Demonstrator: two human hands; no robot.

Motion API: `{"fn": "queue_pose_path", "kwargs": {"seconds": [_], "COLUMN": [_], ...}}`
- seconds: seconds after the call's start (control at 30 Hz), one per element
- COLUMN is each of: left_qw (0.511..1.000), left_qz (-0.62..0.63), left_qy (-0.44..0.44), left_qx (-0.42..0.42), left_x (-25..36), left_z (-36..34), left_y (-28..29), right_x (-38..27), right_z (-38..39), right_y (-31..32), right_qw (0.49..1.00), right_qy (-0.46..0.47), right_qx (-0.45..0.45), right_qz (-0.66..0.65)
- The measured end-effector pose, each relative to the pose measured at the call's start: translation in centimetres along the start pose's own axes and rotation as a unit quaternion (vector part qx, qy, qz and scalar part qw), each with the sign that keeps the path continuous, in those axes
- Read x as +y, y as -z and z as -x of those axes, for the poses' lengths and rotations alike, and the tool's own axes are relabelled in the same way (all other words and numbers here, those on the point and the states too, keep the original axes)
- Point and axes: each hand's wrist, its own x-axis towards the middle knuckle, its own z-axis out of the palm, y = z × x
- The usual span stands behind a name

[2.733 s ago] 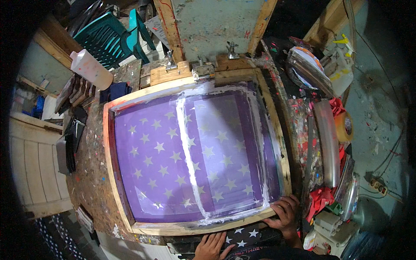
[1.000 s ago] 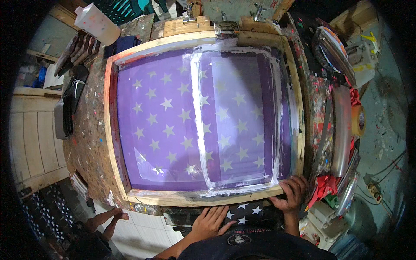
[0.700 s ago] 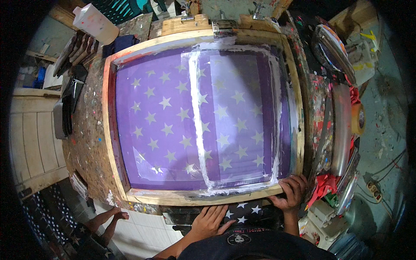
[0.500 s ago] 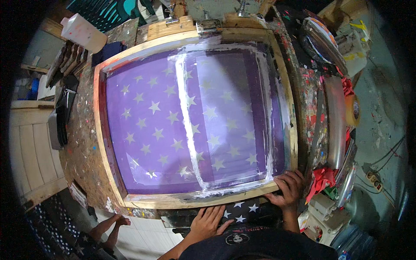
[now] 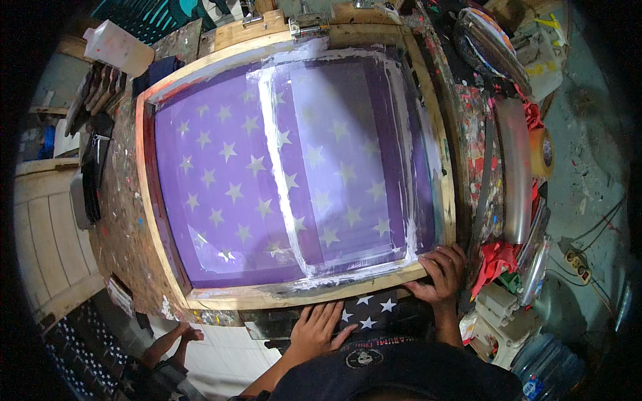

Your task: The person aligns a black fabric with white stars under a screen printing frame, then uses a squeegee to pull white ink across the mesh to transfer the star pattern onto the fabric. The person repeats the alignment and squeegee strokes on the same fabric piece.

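A wooden-framed screen (image 5: 244, 167) fills the middle, its purple mesh patterned with pale stars and streaked with white along the right half's borders. Hinge clamps (image 5: 307, 23) sit at its back edge. Just below the front rail, my left hand (image 5: 317, 329) lies palm down with fingers out on black fabric with white stars (image 5: 364, 309), partly hidden by the frame. My right hand (image 5: 435, 277) has its fingers curled over the frame's front right corner, thumb against the front rail.
A plastic jug (image 5: 117, 47) and dark stacked tools (image 5: 100, 93) stand at left. Red cloth (image 5: 495, 264), tape (image 5: 540, 150) and a clear roll (image 5: 508, 174) lie at right. A power strip (image 5: 578, 267) has cables. Bare legs and feet (image 5: 174, 344) show lower left, beside star-printed fabric (image 5: 80, 354).
The whole view has shifted, so the screen appears higher, and more dark shirt and the legs show. My hands keep much the same places on the fabric and frame.
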Motion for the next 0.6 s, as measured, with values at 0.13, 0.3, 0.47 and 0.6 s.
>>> {"fn": "queue_pose_path", "kwargs": {"seconds": [0.13, 0.3, 0.47, 0.6], "left_qw": [1.000, 1.000, 0.999, 0.999], "left_qz": [0.023, 0.015, -0.015, -0.036], "left_qy": [-0.002, -0.010, -0.011, -0.012], "left_qx": [0.006, 0.026, 0.033, 0.033], "left_x": [0.1, -0.4, -0.1, 0.0], "left_z": [0.1, 0.2, 0.3, 0.4], "left_y": [-0.2, -1.1, -1.1, -1.3], "right_x": [-0.1, 0.1, 0.0, 0.1], "right_z": [-0.3, -0.5, -0.5, -0.4], "right_y": [0.0, -0.2, -0.3, -0.3], "right_qw": [1.000, 0.999, 0.999, 0.998], "right_qy": [0.000, 0.015, 0.018, 0.025], "right_qx": [0.006, 0.030, 0.041, 0.044], "right_qz": [-0.008, -0.022, -0.022, -0.022]}}
